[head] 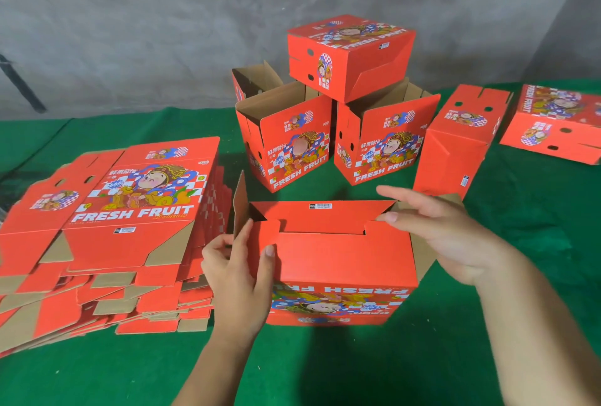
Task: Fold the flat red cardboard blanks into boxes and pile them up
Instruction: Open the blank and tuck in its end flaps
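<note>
We hold the upturned box (338, 256) base-up on the table (357, 370), right of the blank stack (107, 230), so its bottom flaps can interlock. Our left hand (237, 262) pinches the left flap; our right hand (445, 230), fingers straight, presses the right corner down. Finished boxes (325, 119) stand piled behind it.

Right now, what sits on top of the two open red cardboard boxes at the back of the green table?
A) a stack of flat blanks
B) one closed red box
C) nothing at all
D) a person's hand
B: one closed red cardboard box rests across the tops of the two open red cardboard boxes, bridging the gap between them.
</note>
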### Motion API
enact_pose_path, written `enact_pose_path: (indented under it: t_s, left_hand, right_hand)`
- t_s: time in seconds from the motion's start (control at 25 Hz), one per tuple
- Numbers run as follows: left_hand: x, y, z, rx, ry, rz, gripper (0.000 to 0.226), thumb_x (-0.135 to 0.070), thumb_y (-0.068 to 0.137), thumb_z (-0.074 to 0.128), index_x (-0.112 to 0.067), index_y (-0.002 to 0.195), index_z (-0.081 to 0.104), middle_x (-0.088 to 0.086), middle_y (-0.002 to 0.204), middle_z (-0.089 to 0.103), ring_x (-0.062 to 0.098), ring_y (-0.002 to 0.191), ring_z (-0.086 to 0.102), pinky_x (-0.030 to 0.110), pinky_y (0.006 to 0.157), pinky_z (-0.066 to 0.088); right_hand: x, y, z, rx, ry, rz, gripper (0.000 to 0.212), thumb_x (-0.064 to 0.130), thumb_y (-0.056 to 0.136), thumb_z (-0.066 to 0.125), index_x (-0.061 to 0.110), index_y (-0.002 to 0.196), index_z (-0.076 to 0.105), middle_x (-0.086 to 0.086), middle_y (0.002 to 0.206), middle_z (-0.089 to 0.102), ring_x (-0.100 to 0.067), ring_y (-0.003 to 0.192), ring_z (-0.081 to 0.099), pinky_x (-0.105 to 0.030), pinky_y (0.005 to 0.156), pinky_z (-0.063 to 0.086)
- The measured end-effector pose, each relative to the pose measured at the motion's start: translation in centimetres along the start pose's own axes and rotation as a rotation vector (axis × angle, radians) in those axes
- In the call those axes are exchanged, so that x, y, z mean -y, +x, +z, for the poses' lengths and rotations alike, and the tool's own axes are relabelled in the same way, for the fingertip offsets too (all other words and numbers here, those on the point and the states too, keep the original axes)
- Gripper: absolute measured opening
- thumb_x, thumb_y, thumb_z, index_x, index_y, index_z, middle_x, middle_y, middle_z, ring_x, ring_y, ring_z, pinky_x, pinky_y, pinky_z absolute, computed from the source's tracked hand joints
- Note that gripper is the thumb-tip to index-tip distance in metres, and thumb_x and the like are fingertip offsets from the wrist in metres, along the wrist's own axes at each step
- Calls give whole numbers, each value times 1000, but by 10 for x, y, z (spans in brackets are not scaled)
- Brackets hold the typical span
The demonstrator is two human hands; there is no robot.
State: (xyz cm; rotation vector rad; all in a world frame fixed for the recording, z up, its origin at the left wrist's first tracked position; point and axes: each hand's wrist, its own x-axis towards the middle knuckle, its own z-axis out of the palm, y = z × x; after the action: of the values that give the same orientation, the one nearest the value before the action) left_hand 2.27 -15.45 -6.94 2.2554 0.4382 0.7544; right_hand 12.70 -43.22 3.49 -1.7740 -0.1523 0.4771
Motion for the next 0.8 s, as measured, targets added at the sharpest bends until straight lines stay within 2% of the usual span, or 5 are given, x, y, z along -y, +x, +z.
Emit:
enact_pose_path:
  t_s: [0.28,0.4,0.52,0.68,0.8]
  left_hand:
    - [-16,11,-15,54,-42,-208,71,-70,95,46,-30,154,46,5,135,42,28,127,34,41,109,26]
    - [-19,18,-22,47,-188,-298,56,-77,87,38,-41,117,68,-5,121,45,27,126,39,41,110,29]
    - [-20,17,-25,45,-323,-347,48,-79,88,35,-44,85,67,-11,117,50,21,121,49,44,105,40]
    - [-19,18,-24,14,-373,-262,32,-73,94,38,-56,88,65,-29,112,57,1,111,56,34,96,47]
    - [-11,22,-24,63,-293,-267,37,-79,91,34,-57,98,63,-27,117,54,14,124,50,42,105,44]
  right_hand:
    - [1,-6,-7,54,124,40,52,35,77,72,29,128,70,-11,114,78,-20,125,66,-33,113,34]
    - [3,-5,-6,53,179,69,44,32,87,66,28,130,66,-10,115,78,-21,121,67,-39,114,32]
    - [4,1,-8,-103,441,66,36,24,98,52,20,133,62,-7,118,77,-27,114,70,-42,108,37]
    - [-7,4,16,-117,63,-26,23,43,95,67,42,117,71,13,116,75,-2,111,65,-19,88,39]
    - [-20,12,33,-235,-19,-90,29,55,99,60,52,127,59,36,116,56,8,115,56,-20,92,40]
